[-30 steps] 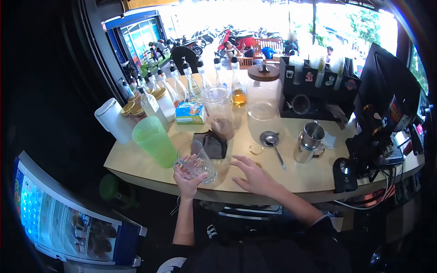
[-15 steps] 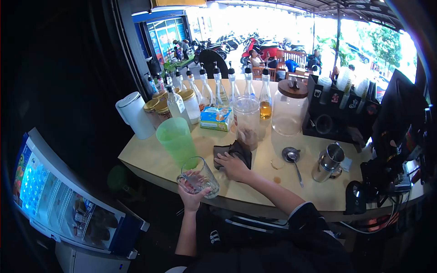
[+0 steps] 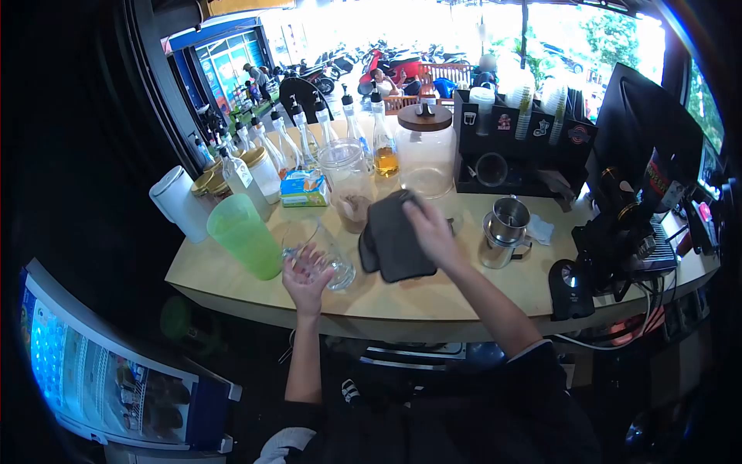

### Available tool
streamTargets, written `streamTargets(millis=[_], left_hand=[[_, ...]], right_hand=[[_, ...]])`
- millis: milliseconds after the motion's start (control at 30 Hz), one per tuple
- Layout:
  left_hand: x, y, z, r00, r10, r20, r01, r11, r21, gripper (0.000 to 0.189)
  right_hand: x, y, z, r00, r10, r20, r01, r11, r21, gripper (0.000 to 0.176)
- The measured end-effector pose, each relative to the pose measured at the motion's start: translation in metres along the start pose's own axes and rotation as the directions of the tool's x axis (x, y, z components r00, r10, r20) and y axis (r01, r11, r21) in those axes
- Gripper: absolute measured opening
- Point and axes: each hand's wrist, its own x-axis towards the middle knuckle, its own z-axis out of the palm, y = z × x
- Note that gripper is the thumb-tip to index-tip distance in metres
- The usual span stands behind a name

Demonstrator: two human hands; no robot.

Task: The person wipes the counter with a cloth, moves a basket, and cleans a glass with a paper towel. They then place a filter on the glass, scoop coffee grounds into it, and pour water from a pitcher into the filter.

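Observation:
My left hand (image 3: 306, 284) is wrapped around a clear drinking glass (image 3: 337, 263), which is tilted at the front of the counter. A green translucent pitcher (image 3: 246, 236) stands just left of it. In my right hand (image 3: 434, 234) is a dark grey folded cloth (image 3: 399, 246), gripped by its upper right edge and raised off the counter, with its folds hanging open. Behind the cloth stands a clear plastic jar (image 3: 345, 166) with brown contents low inside. The spoon and its small dish are hidden behind my right hand and the cloth.
On the wooden counter (image 3: 487, 298), several pump bottles (image 3: 386, 151) line the back beside a large lidded jar (image 3: 427, 158). To the right are a metal coffee dripper (image 3: 508, 224), a black cup organizer (image 3: 525, 143) and cables. A display fridge (image 3: 108, 371) is at lower left.
My right hand has lifted the dark cloth off the counter and it has unfolded somewhat. My left hand with the glass has moved forward over the counter. The camera view has shifted right.

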Motion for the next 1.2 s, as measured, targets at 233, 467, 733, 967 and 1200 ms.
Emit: streamTargets(millis=[233,467,733,967,1200], left_hand=[[0.029,-0.042,0.022,0.993,0.009,0.117,-0.033,0.977,0.209,0.073],[0.034,-0.058,0.021,0.989,-0.088,0.122,0.064,0.98,0.187,0.07],[0.026,-0.049,0.023,0.986,-0.122,0.115,0.082,0.949,0.306,0.068],[0.027,-0.05,0.022,0.971,-0.2,0.132,0.136,0.914,0.383,0.074],[0.026,-0.05,0.027,0.977,-0.081,0.196,0.02,0.956,0.294,0.071]], right_hand=[[-0.028,-0.053,-0.04,0.998,-0.062,-0.023,0.047,0.904,-0.426,0.021],[-0.09,0.027,-0.012,0.985,0.161,0.057,-0.084,0.75,-0.656,0.023],[-0.062,0.056,-0.016,0.981,0.156,-0.116,-0.193,0.73,-0.655,0.026],[-0.025,0.078,-0.016,0.964,0.266,-0.004,-0.205,0.733,-0.648,0.028],[-0.047,0.083,-0.014,0.926,0.169,0.337,0.089,0.77,-0.632,0.037]])
